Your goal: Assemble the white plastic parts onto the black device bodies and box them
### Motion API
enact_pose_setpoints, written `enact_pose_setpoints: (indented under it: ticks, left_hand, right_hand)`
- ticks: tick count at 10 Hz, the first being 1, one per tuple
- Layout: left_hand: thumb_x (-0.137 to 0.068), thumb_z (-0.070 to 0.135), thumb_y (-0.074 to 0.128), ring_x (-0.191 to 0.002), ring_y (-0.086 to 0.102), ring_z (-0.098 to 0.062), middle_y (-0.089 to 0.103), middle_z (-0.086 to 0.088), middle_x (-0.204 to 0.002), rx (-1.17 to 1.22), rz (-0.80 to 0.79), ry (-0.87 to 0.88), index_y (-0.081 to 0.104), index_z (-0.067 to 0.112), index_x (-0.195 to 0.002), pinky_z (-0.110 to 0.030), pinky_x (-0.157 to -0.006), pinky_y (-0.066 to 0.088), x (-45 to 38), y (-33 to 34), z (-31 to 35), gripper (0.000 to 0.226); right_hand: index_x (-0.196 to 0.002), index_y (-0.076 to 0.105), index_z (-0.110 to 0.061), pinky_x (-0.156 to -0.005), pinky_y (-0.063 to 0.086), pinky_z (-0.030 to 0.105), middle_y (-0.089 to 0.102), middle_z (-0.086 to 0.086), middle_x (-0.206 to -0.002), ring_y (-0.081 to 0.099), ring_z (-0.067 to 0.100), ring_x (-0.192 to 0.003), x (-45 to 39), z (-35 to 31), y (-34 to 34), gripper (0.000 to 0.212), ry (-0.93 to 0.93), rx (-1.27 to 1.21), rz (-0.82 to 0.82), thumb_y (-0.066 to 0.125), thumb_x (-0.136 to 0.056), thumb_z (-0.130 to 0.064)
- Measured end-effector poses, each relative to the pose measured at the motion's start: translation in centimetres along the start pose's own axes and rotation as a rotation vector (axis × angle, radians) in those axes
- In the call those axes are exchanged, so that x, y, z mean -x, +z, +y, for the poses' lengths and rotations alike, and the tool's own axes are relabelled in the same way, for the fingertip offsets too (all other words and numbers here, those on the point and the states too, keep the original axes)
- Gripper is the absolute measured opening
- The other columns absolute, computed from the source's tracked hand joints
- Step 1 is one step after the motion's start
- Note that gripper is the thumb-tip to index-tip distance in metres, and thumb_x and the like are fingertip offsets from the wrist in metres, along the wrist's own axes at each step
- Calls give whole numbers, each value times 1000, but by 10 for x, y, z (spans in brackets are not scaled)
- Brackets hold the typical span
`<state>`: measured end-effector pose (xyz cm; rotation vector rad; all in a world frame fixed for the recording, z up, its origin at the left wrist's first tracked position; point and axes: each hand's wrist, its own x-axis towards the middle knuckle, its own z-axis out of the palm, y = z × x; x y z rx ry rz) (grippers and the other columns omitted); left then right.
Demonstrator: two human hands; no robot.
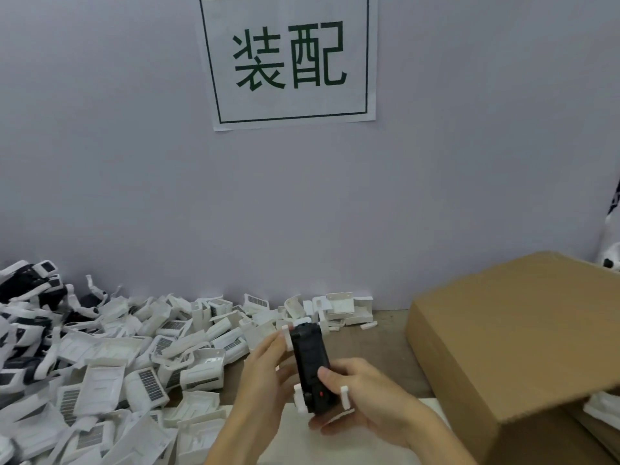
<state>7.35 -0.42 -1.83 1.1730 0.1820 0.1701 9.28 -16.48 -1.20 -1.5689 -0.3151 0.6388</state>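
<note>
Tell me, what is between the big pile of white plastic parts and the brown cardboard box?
In the head view, both hands, left hand and right hand, hold a black device body there, above bare brown tabletop.

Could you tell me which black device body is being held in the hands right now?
The black device body at centre, gripped by both hands; the others lie in the far-left pile.
</note>
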Motion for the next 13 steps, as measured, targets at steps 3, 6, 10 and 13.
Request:
enact_pose_setpoints:
  ticks: [3, 6, 10, 13]
  left_hand:
    - [-104, 29, 48, -77, 65, -36, 74, -18, -97, -117, 103, -44, 68, 6, -107, -38, -61, 50, -8, 4, -15, 31]
    - [-105, 17, 49, -60, 59, -30, 71, -15, -77, -242, 113, -27, 67, 7, -94, -31, -57, 41, -19, 2, -25, 23]
    - [-105, 9, 46, -47, 58, -25, 70, -8, -62, -333, 106, 0, 66, 5, -88, -25, -50, 35, -20, 2, -35, 26]
    - [-102, 7, 48, -57, 60, -14, 68, -8, -81, -364, 59, 73, 66, 13, -94, -22, -51, 43, -4, 9, -25, 21]
  right_hand:
    - [-101, 72, -4, -68, 59, 31, 77, 8, -92, 70, 24, -70, 53, -39, -46, 32, -51, 41, 132, 43, -105, -19]
    - [-96, 62, -8, -65, 53, 32, 65, 18, -96, 62, 27, -73, 135, -113, -141, 21, -464, -321, 859, 42, -104, -11]
    - [-107, 68, 8, -54, 56, 33, 70, 33, -101, 64, 30, -62, 101, -65, -79, 33, -140, -210, 412, 43, -104, -13]
    - [-99, 59, -19, -65, 53, 6, 66, -7, -80, 68, -5, -70, 67, -49, -140, 26, -555, -172, 949, 40, -103, -3]
